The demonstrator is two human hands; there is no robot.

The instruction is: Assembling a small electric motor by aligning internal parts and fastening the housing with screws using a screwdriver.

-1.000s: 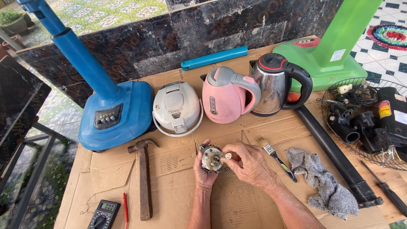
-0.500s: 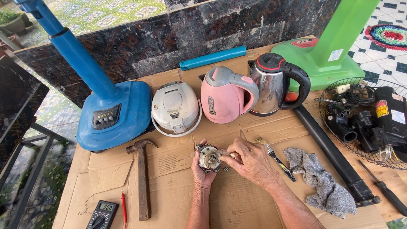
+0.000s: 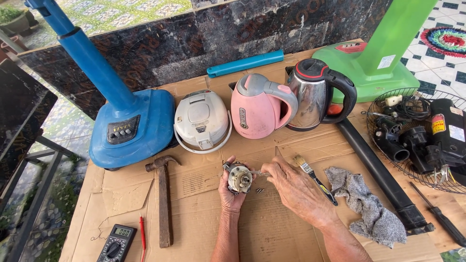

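We hold the small motor upright in our left hand, fingers clamped around its body, above the cardboard-covered surface. Our right hand lies immediately right, fingertips pinched on a thin tool pointing left at the motor.

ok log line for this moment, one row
left hand: holds small motor | right hand: thin tool at motor | hammer left, brush right

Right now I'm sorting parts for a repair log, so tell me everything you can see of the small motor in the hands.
The small motor is round, grey metal, its pale face with a central shaft turned to the camera. The left hand cups it from below, just above the cardboard. The right hand holds a thin metal tool against its right side.
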